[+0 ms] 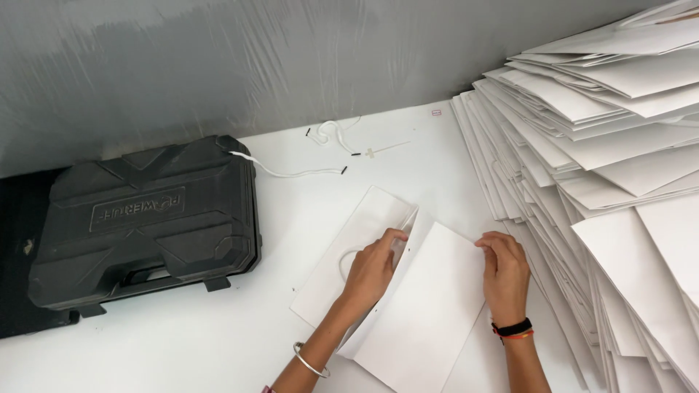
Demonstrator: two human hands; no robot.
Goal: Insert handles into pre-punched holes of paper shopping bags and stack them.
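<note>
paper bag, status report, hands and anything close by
Left hand inside white paper bag. Right hand pinching its top edge. Loose cord handles beyond, bag stack right.

Two bare forearms and hands, no sleeves in view. Left hand [373, 268]: thin silver bangle [311, 360] round the wrist, w/ a bit of purple band showing just below at the frame edge. Right hand [504, 271]: black wristband [512, 329] w/ a slim orange-red thread alongside. No rings or gloves seen.

A plain white paper bag [408, 306] lies on a white table [182, 342] beside a black tool case [145, 218].
</note>
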